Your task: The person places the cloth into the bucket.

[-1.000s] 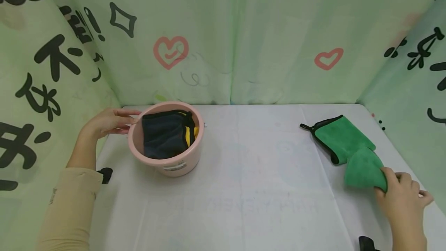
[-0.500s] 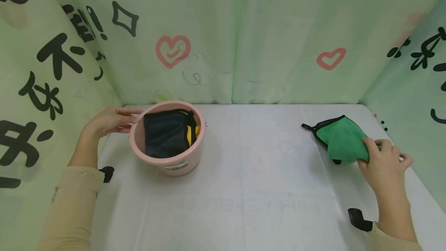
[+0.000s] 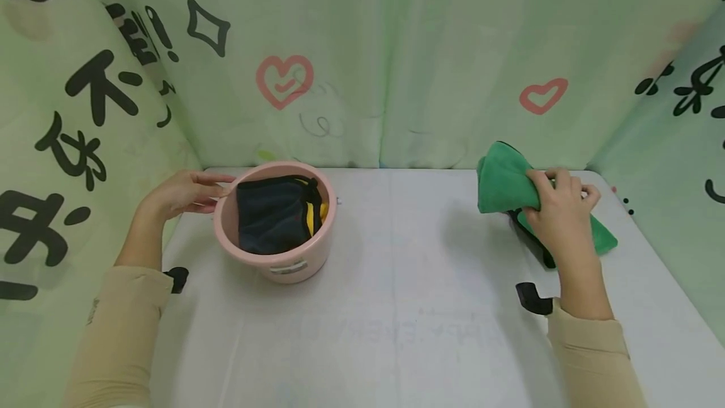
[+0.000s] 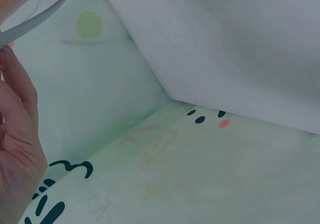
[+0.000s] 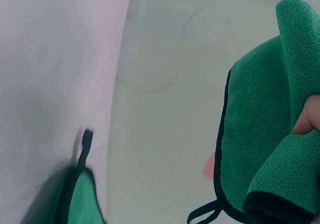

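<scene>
On the left of the table stands a pink bucket (image 3: 299, 264). A folded dark navy towel (image 3: 274, 214) with black trim lies in it, some yellow cloth (image 3: 310, 218) beside it. My left hand (image 3: 184, 194) holds the bucket's left rim; in the left wrist view its bent fingers (image 4: 17, 104) show at the left edge. My right hand (image 3: 561, 209) grips a folded green towel (image 3: 506, 178), raised over the table. The right wrist view shows this towel's fleecy side, black edging and loop. Another green towel (image 3: 603, 237) with black trim lies below, partly hidden by my right hand.
The white table (image 3: 391, 307) is bounded by pale green printed curtains (image 3: 442, 62) at the back and both sides. The bucket stands near the table's left edge.
My right hand has carried the held green towel left and up, past the other green towel on the table. The left hand has stayed at the bucket; the view has shifted slightly.
</scene>
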Demonstrator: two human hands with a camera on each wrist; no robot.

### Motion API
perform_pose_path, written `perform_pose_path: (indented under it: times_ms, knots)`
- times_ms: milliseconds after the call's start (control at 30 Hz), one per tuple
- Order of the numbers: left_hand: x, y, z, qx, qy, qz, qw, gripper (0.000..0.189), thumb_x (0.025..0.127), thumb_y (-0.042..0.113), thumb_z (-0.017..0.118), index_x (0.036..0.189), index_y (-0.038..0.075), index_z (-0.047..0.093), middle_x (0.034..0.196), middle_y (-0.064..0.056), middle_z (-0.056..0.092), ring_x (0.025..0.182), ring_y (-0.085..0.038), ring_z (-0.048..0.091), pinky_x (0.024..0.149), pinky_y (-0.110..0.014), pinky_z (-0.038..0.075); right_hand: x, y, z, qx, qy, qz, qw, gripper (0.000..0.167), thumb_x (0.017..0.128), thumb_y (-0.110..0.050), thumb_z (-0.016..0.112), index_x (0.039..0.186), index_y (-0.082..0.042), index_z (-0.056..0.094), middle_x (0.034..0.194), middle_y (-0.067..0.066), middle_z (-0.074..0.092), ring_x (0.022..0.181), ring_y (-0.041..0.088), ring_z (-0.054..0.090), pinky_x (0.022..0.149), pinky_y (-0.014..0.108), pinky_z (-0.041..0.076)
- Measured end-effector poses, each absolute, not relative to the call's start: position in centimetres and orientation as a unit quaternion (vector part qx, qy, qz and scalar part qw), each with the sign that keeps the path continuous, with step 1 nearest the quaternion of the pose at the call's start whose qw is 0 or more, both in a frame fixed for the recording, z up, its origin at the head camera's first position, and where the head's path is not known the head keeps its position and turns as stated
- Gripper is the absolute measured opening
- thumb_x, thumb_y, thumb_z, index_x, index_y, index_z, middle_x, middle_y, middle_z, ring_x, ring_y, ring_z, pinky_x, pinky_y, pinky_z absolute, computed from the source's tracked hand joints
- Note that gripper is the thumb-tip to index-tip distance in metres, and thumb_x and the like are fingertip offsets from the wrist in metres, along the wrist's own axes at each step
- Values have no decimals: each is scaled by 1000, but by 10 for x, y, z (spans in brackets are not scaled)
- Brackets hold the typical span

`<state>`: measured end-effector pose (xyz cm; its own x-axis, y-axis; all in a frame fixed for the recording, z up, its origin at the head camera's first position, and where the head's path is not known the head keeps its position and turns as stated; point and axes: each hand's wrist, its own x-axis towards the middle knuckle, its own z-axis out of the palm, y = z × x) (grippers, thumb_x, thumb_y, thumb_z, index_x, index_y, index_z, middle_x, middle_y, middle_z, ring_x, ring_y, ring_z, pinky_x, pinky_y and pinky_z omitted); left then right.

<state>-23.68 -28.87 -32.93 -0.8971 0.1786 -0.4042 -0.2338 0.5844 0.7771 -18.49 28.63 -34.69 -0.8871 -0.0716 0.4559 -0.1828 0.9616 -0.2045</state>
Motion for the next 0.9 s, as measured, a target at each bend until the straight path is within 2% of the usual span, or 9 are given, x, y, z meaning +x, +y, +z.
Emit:
perform_pose_path:
  times_ms: [333, 633, 900]
  knots:
    - [-237, -290, -330, -15, 859, 459, 227, 65, 85, 40, 62, 137, 9, 42, 123, -9, 54, 90, -13, 61, 79, -26, 51, -217, 219, -337, 168, -939, 130, 271, 44, 75, 2, 68, 114, -6, 51, 106, 23, 46, 100, 44, 42, 88, 63, 22]
    - [-237, -290, -328, -12, 852, 466, 236, 65, 85, 39, 63, 138, 8, 40, 113, 1, 59, 89, -8, 61, 80, -27, 51, -229, 143, -328, 257, -920, 137, 262, 45, 73, -1, 70, 114, -10, 54, 107, 17, 48, 103, 37, 44, 88, 55, 26]
    - [-238, -289, -327, -14, 855, 461, 236, 68, 83, 42, 64, 138, 9, 40, 114, 0, 58, 88, -8, 59, 79, -26, 51, -232, 81, -326, 335, -898, 101, 267, 44, 73, -10, 75, 113, -15, 55, 106, 13, 50, 99, 32, 48, 86, 51, 31]
